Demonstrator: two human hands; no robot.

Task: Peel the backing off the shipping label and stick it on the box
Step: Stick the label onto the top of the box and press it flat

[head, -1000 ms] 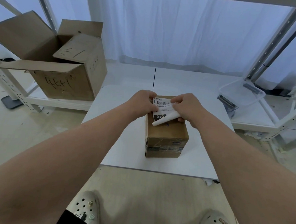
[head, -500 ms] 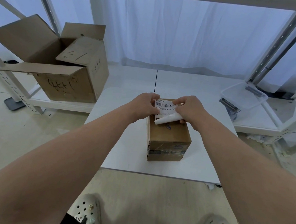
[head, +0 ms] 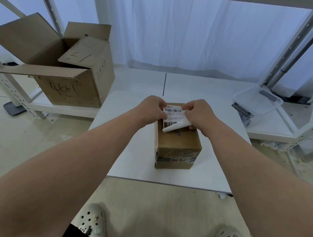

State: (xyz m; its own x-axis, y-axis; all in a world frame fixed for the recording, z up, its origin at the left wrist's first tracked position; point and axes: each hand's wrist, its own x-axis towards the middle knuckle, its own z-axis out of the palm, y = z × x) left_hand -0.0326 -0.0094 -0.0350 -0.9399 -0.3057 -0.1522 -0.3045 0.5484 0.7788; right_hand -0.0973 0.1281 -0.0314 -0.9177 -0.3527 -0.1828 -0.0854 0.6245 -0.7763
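Head view
Worktop: a white rectangular tabletop (head: 128,153) carries one small brown cardboard box (head: 177,143), which stands near the middle, nearer the far edge than the near edge.
Open room: bare white surface lies left of the small brown cardboard box up to the left edge, right of it up to the right edge, and a strip runs between it and the near edge.
Label: one white shipping label with a barcode (head: 173,114) lies over the far part of the box top; its near end curls up in a white roll (head: 177,127), apart from the cardboard.
Left hand: the left hand (head: 150,110) pinches the label's left edge between the fingers, which are closed on it.
Right hand: the right hand (head: 200,115) grips the label's right side, fingers closed at the far corner and beside the curled white roll.
Beyond the far edge: a lower white shelf holds one large open brown carton with black scrawled marks (head: 64,71) at its left end and one clear plastic tub (head: 258,102) at its right end, both well apart from the small box.
Floor: two pale perforated clogs (head: 90,221) show below the near edge.
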